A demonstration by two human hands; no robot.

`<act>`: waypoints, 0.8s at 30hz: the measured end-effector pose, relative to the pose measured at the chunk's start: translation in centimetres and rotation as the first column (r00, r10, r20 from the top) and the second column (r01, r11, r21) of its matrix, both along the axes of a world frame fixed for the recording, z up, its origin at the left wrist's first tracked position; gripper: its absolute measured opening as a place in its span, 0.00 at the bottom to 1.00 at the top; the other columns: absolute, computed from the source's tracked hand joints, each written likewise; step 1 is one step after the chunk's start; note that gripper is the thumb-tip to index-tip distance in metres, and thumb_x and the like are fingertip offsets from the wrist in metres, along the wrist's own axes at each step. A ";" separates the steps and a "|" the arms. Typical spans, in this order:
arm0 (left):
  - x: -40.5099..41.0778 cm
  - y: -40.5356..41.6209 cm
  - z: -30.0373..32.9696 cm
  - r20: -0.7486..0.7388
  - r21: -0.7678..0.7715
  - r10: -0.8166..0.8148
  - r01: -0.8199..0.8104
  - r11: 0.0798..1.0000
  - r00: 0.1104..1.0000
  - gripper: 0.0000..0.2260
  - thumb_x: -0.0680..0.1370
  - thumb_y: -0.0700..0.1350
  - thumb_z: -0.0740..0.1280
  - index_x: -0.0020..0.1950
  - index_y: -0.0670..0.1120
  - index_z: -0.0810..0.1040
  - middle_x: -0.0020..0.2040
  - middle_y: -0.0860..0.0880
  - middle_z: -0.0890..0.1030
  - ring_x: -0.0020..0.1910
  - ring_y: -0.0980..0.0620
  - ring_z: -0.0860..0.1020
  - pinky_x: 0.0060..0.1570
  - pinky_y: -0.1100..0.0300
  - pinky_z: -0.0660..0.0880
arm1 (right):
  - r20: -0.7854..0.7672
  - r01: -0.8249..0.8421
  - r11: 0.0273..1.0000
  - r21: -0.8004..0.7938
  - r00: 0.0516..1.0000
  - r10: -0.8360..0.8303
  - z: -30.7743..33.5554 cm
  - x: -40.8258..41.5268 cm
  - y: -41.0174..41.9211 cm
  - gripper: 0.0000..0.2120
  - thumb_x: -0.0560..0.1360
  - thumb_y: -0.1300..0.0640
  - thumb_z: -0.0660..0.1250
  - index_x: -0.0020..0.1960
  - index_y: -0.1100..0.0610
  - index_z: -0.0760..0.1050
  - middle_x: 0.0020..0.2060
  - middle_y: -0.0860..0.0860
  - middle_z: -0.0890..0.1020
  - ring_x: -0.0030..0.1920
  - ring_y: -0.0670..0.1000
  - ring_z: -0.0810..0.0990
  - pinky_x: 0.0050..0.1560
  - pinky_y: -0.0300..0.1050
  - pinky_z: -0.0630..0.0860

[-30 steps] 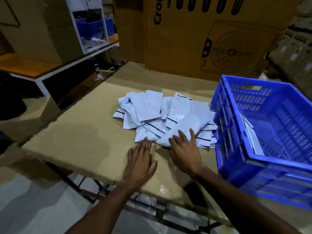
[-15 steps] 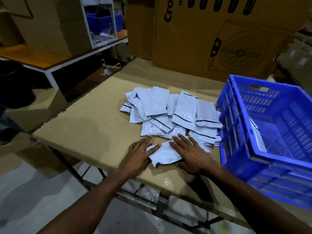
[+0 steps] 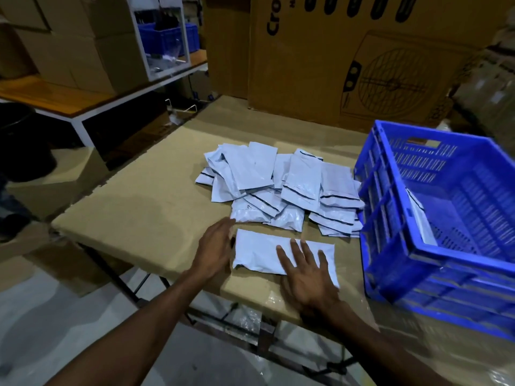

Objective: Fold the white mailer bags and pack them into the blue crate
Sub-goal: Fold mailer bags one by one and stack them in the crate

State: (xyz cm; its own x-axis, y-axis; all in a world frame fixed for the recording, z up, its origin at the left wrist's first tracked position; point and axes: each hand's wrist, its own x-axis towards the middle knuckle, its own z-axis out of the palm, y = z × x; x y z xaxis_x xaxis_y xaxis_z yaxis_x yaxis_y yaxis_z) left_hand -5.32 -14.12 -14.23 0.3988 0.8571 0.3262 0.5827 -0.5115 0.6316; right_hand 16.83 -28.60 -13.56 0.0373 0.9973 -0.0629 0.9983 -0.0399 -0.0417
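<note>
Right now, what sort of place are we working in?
Most likely a warehouse or packing room: large cardboard cartons stacked behind the table, a pile of white mailer bags, and a blue crate beside it.

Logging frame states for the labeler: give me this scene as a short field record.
surface: tan board table
pile: loose heap of white plastic mailer bags
active bag: single white mailer bag, flat, apart from pile
left hand: open, at bag's left edge
right hand: open, flat on bag
blue plastic crate: right of pile, tilted
</note>
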 end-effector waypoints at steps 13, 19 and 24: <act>7.7 -4.3 -1.2 -0.444 0.193 -0.092 0.195 0.962 0.891 0.22 0.83 0.52 0.51 0.65 0.46 0.80 0.64 0.48 0.81 0.66 0.46 0.77 0.69 0.50 0.61 | -0.066 -0.039 0.967 0.250 0.996 0.057 -0.2 1.5 1.3 0.23 0.83 0.47 0.49 0.72 0.52 0.73 0.69 0.49 0.76 0.69 0.54 0.74 0.65 0.59 0.70; 7.9 -4.7 -1.4 -0.517 0.198 -0.037 0.162 0.967 0.855 0.24 0.83 0.53 0.50 0.72 0.47 0.75 0.72 0.50 0.75 0.73 0.48 0.70 0.73 0.48 0.57 | -0.068 -0.037 0.941 0.335 0.996 0.064 -1.1 1.5 1.5 0.24 0.83 0.49 0.48 0.72 0.55 0.73 0.70 0.50 0.75 0.70 0.54 0.73 0.68 0.60 0.67; 8.0 -5.0 -1.4 -0.579 0.180 -0.027 0.160 0.971 0.815 0.26 0.82 0.55 0.49 0.75 0.48 0.73 0.74 0.51 0.73 0.75 0.48 0.68 0.74 0.46 0.54 | -0.044 -0.054 0.935 0.351 0.996 0.074 -1.4 1.5 1.7 0.23 0.83 0.49 0.51 0.72 0.54 0.73 0.70 0.49 0.75 0.70 0.54 0.73 0.69 0.61 0.66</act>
State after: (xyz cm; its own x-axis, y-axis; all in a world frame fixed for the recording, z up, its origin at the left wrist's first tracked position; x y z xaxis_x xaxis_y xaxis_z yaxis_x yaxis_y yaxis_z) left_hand 2.68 -19.13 -15.59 0.6440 0.7429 0.1828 0.7446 -0.6635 0.0732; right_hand 18.34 -26.90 -14.91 -0.0211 0.9569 0.2897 0.9939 0.0514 -0.0973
